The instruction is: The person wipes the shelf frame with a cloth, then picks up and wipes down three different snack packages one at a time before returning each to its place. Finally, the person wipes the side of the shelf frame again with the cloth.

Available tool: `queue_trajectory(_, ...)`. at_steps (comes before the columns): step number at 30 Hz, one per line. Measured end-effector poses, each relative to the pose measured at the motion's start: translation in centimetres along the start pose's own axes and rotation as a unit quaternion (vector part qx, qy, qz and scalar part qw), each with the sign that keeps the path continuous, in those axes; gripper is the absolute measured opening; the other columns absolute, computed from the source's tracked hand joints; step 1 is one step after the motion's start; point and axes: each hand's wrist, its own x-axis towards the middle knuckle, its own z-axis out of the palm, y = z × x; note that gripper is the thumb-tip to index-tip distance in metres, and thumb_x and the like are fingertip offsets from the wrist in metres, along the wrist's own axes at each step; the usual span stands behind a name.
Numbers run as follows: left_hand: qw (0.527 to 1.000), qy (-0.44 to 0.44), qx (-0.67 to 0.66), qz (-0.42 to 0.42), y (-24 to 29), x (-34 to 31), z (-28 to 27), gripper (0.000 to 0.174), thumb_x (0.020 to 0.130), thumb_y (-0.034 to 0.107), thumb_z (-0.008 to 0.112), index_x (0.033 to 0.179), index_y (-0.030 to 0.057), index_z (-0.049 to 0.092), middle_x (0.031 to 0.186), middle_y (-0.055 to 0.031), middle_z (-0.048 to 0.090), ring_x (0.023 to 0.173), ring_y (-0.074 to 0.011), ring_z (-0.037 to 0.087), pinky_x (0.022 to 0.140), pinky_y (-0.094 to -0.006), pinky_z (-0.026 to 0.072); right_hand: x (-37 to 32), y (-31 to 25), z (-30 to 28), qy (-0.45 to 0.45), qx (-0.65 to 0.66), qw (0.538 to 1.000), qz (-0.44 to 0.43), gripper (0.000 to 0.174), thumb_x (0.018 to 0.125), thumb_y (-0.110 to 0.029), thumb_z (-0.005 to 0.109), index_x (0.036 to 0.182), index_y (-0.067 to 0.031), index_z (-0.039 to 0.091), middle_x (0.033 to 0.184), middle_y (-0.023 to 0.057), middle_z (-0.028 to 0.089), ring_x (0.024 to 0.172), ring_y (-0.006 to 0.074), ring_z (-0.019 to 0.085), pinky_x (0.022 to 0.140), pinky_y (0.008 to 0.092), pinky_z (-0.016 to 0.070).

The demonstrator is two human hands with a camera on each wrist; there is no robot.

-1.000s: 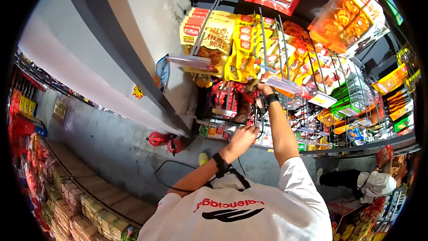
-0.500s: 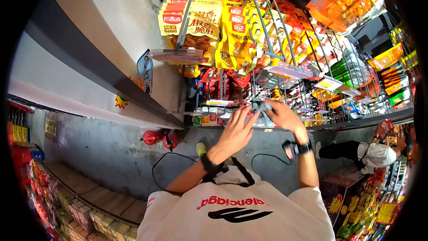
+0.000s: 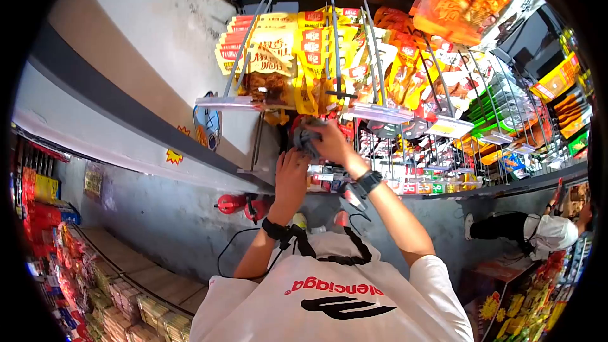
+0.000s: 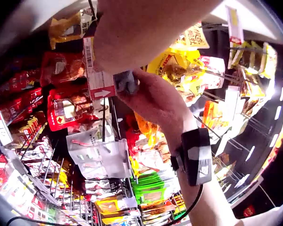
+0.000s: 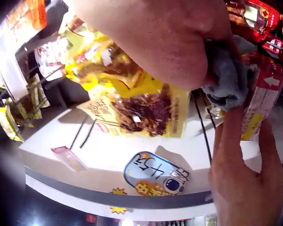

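Below yellow snack packets [image 3: 311, 66], which hang on metal hooks [image 3: 336, 41], presumably to keep them in rows, the head view shows two hands close together: the right hand [image 3: 332, 144] grips a grey cloth [image 3: 306, 139], with the left hand [image 3: 291, 178] just beside it. From the left wrist, the cloth appears next to a price label [image 4: 100, 80]. From the right wrist, the cloth is bunched, likely for a firmer hold; the left hand's fingers are by the label's lower end, perhaps steadying it, though whether they pinch it cannot be told.
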Motion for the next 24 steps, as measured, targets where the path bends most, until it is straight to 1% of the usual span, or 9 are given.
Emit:
queue_trajectory(3, 0.999, 0.012, -0.029, -0.005, -0.7, 0.0, 0.3, 0.024, 0.073, -0.002, 0.063, 0.096, 0.0052, 0.067, 0.102, -0.0109, 0.062, 0.108, -0.0332, 0.055, 0.092, -0.0449, 0.0449, 0.7, -0.1, 2.2, -0.045, -0.080, 0.996, 0.013, 0.039, 0.076, -0.003, 0.062, 0.115, -0.0067, 0.069, 0.100, 0.0222, 0.067, 0.102, 0.0379, 0.061, 0.092, 0.0423, 0.0483)
queue_trajectory(5, 0.999, 0.003, -0.045, -0.012, -0.9, 0.1, 0.3, 0.027, 0.073, -0.002, 0.063, 0.098, 0.0067, 0.069, 0.099, -0.0102, 0.062, 0.104, -0.0322, 0.056, 0.089, -0.0438, 0.0462, 1.1, 0.5, 3.7, 0.031, -0.107, 0.993, 0.038, 0.034, 0.075, -0.004, 0.062, 0.108, -0.0061, 0.070, 0.099, 0.0217, 0.067, 0.100, 0.0398, 0.062, 0.089, 0.0448, 0.0497)
queue_trajectory(8, 0.998, -0.012, -0.054, -0.017, -1.2, 0.7, 0.1, 0.032, 0.071, -0.001, 0.061, 0.101, 0.0086, 0.071, 0.093, -0.0090, 0.063, 0.097, -0.0293, 0.058, 0.085, -0.0412, 0.0473, 2.9, 1.6, 4.0, 0.020, -0.047, 0.997, 0.049, 0.028, 0.075, -0.005, 0.061, 0.102, -0.0052, 0.070, 0.097, 0.0210, 0.067, 0.096, 0.0410, 0.062, 0.084, 0.0463, 0.0515)
queue_trajectory(9, 0.998, -0.020, -0.056, -0.014, -1.0, 0.6, 0.0, 0.035, 0.070, 0.002, 0.059, 0.101, 0.0090, 0.072, 0.090, -0.0084, 0.063, 0.094, -0.0273, 0.059, 0.084, -0.0397, 0.0470, 3.7, 0.4, 3.0, -0.022, -0.041, 0.992, 0.119, 0.033, 0.076, -0.002, 0.054, 0.106, -0.0024, 0.067, 0.114, 0.0250, 0.062, 0.110, 0.0409, 0.057, 0.089, 0.0486, 0.0489)
queue_trajectory(12, 0.998, -0.013, -0.065, -0.023, -1.0, 0.8, -0.3, 0.038, 0.072, -0.003, 0.062, 0.105, 0.0123, 0.073, 0.088, -0.0067, 0.063, 0.090, -0.0274, 0.060, 0.080, -0.0400, 0.0489, 5.5, 4.7, 4.7, 0.011, -0.195, 0.981, -0.001, 0.043, 0.081, -0.004, 0.054, 0.123, -0.0054, 0.059, 0.115, 0.0228, 0.063, 0.108, 0.0405, 0.058, 0.090, 0.0464, 0.0470)
queue_trajectory(14, 0.998, -0.009, -0.054, -0.032, -1.1, 0.7, 0.1, 0.038, 0.071, -0.002, 0.063, 0.105, 0.0120, 0.073, 0.087, -0.0064, 0.063, 0.089, -0.0271, 0.060, 0.079, -0.0392, 0.0488, 6.8, 9.1, 5.3, -0.110, -0.133, 0.983, 0.068, 0.040, 0.086, -0.011, 0.059, 0.125, -0.0047, 0.058, 0.122, 0.0171, 0.063, 0.114, 0.0363, 0.057, 0.093, 0.0434, 0.0455)
queue_trajectory(15, 0.998, -0.004, -0.058, -0.035, -1.1, 0.6, 0.3, 0.038, 0.070, -0.002, 0.063, 0.105, 0.0118, 0.073, 0.088, -0.0063, 0.063, 0.089, -0.0269, 0.060, 0.079, -0.0389, 0.0487, 5.5, 8.3, 3.3, -0.096, 0.169, 0.961, 0.199, 0.041, 0.089, -0.021, 0.062, 0.127, -0.0052, 0.058, 0.128, 0.0130, 0.061, 0.117, 0.0322, 0.055, 0.097, 0.0405, 0.0430)
queue_trajectory(18, 0.996, 0.001, -0.068, -0.059, -1.0, 0.5, 0.6, 0.039, 0.069, -0.002, 0.063, 0.104, 0.0113, 0.073, 0.090, -0.0069, 0.063, 0.090, -0.0271, 0.060, 0.080, -0.0388, 0.0485, 6.5, 15.7, 4.3, -0.068, 0.246, 0.956, 0.147, 0.041, 0.091, -0.029, 0.062, 0.127, -0.0081, 0.059, 0.126, 0.0121, 0.062, 0.115, 0.0293, 0.056, 0.098, 0.0380, 0.0420)
queue_trajectory(24, 0.994, -0.001, -0.075, -0.080, -0.8, -0.2, 0.3, 0.041, 0.069, -0.004, 0.060, 0.105, 0.0110, 0.072, 0.095, -0.0103, 0.063, 0.092, -0.0287, 0.061, 0.082, -0.0395, 0.0494, 7.0, 18.0, 5.7, -0.024, 0.245, 0.958, 0.145, 0.037, 0.093, -0.028, 0.060, 0.122, -0.0065, 0.061, 0.120, 0.0117, 0.065, 0.109, 0.0274, 0.059, 0.094, 0.0355, 0.0444)
